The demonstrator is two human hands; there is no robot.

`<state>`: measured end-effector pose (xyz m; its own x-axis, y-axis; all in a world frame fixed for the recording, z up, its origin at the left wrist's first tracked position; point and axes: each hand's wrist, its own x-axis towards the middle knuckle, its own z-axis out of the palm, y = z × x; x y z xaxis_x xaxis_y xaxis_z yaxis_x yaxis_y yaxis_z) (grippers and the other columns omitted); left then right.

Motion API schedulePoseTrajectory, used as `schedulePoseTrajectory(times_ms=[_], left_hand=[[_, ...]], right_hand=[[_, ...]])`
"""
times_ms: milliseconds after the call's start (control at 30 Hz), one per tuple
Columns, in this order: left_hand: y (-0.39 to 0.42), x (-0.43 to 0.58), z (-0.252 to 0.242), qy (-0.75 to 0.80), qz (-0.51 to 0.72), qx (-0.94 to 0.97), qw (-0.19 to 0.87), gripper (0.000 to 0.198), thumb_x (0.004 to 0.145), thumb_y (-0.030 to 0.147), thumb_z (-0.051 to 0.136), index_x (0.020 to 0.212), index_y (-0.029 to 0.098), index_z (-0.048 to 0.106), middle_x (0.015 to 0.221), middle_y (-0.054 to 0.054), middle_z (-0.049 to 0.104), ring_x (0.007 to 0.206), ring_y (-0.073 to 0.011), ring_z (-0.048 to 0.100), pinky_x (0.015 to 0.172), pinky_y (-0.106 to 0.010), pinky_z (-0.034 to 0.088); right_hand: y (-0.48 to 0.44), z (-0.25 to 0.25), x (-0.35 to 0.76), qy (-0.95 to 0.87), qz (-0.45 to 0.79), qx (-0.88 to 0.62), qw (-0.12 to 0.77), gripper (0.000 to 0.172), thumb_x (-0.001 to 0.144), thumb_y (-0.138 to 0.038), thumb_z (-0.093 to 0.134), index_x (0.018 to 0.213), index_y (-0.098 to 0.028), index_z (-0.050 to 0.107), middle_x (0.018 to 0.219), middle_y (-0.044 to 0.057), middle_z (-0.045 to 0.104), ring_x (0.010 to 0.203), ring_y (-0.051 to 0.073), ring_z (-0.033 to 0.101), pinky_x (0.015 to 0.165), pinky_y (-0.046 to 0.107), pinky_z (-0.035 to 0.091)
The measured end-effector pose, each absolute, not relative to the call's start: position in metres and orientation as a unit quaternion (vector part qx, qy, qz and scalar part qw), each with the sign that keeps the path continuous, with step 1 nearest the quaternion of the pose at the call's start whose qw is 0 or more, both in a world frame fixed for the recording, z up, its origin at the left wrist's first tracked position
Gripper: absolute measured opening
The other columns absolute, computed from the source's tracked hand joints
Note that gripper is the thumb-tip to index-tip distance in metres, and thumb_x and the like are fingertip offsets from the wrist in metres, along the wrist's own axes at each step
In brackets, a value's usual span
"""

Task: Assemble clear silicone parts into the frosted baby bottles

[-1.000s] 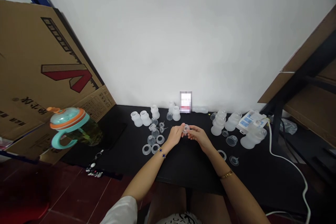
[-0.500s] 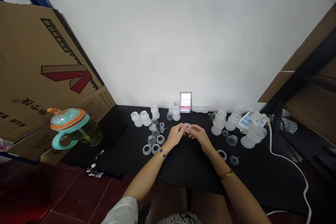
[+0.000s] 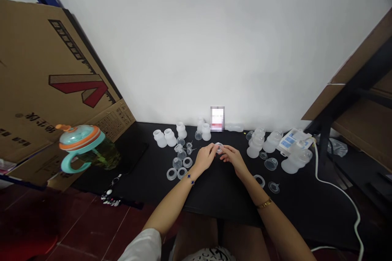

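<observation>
Between my two hands, above the middle of the black table, is a small translucent bottle collar ring (image 3: 219, 147). My left hand (image 3: 205, 158) is closed, thumb and fingers pinching the ring's left side. My right hand (image 3: 235, 160) pinches its right side, with the other fingers curled. Whether a nipple sits inside the ring is too small to tell. Left of my hands lie loose collar rings (image 3: 172, 174), clear dome caps (image 3: 177, 163) and nipples (image 3: 189, 151). Near my right forearm are another ring (image 3: 259, 180) and a clear nipple (image 3: 273, 187).
White open bottles (image 3: 170, 137) stand at the back left; capped bottles (image 3: 255, 146) stand right, beside a blue-and-white box (image 3: 290, 140). A phone-like screen (image 3: 217, 119) leans on the wall. A teal-handled jug (image 3: 88, 149) is at left. A white cable (image 3: 339, 193) runs down the right.
My right fingers have shifted slightly at the ring. My left hand and the things on the table stay where they were; the view has moved very slightly.
</observation>
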<state>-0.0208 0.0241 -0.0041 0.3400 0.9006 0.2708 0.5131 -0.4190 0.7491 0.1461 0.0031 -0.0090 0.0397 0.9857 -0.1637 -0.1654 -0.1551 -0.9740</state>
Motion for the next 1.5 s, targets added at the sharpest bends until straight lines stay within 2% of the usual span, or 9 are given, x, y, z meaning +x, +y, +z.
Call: schedulePoseTrajectory(times_ms=[400, 767, 1267, 1500], left_hand=[[0.021, -0.02, -0.003, 0.466, 0.345, 0.78, 0.233, 0.043, 0.105, 0.053, 0.034, 0.086, 0.022, 0.059, 0.076, -0.001, 0.066, 0.071, -0.0171, 0.063, 0.07, -0.027, 0.041], [0.021, -0.018, -0.004, 0.446, 0.357, 0.789, 0.227, 0.02, 0.095, 0.042, 0.054, 0.096, 0.022, 0.06, 0.078, 0.001, 0.066, 0.071, -0.0163, 0.063, 0.069, -0.027, 0.046], [0.022, -0.02, -0.008, 0.446, 0.367, 0.785, 0.223, 0.021, 0.098, 0.039, 0.05, 0.104, 0.022, 0.061, 0.088, -0.001, 0.07, 0.078, -0.0176, 0.065, 0.074, -0.028, 0.047], [0.022, -0.021, -0.006, 0.451, 0.358, 0.788, 0.217, 0.023, 0.101, 0.04, 0.047, 0.099, 0.022, 0.06, 0.084, -0.001, 0.069, 0.076, -0.0182, 0.064, 0.073, -0.028, 0.044]], right_hand=[[0.004, -0.012, 0.147, -0.421, 0.548, -0.507, 0.515, 0.029, 0.072, -0.044, 0.077, 0.09, -0.021, 0.077, 0.083, 0.005, 0.077, 0.062, 0.015, 0.067, 0.054, 0.024, 0.045], [0.004, -0.011, 0.146, -0.409, 0.536, -0.52, 0.524, 0.028, 0.07, -0.042, 0.077, 0.089, -0.021, 0.076, 0.075, 0.002, 0.073, 0.06, 0.015, 0.066, 0.053, 0.024, 0.045], [0.005, -0.015, 0.146, -0.478, 0.492, -0.512, 0.517, 0.029, 0.074, -0.045, 0.073, 0.092, -0.022, 0.074, 0.079, 0.002, 0.073, 0.058, 0.014, 0.063, 0.052, 0.025, 0.042], [0.006, -0.02, 0.145, -0.494, 0.483, -0.518, 0.505, 0.029, 0.078, -0.044, 0.068, 0.096, -0.021, 0.072, 0.085, 0.003, 0.074, 0.06, 0.014, 0.064, 0.053, 0.024, 0.042]])
